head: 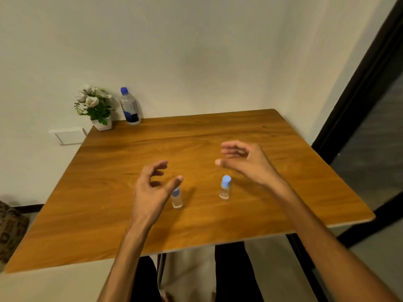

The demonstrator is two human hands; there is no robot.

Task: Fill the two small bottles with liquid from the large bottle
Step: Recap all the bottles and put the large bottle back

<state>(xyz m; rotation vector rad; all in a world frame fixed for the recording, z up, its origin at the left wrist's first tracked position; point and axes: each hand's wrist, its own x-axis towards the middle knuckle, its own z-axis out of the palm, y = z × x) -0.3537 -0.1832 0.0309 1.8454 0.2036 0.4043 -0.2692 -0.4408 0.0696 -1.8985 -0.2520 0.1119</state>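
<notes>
Wood-grain table (239, 131) fills the middle of the view, set against a pale wall (196, 51). Near its centre stand two small clear bottles with light blue caps, both upright and apart from each other: the left small bottle (176, 199) at about 7 o'clock from the table's middle, the right small bottle (225, 188) at about 5 o'clock. Both caps are on.

The left hand (150, 188) hovers just at 9 o'clock of the left small bottle, its thumb crossing in front of that bottle's cap; fingers are loosely curved and spread, gripping nothing. The right hand (244, 160) hangs above the table at about 1 o'clock of the right small bottle, fingers relaxed and slightly curved with the thumb held out, also holding nothing and clear of the bottle.

The large bottle (129, 107), blue-capped with a dark label, stands upright at the table's far left corner, at 11 o'clock, well apart from both hands. Just beside it, at its 9 o'clock, sits a white pot of white flowers (96, 105). A dark door frame (359, 94) runs down at 3 o'clock.
</notes>
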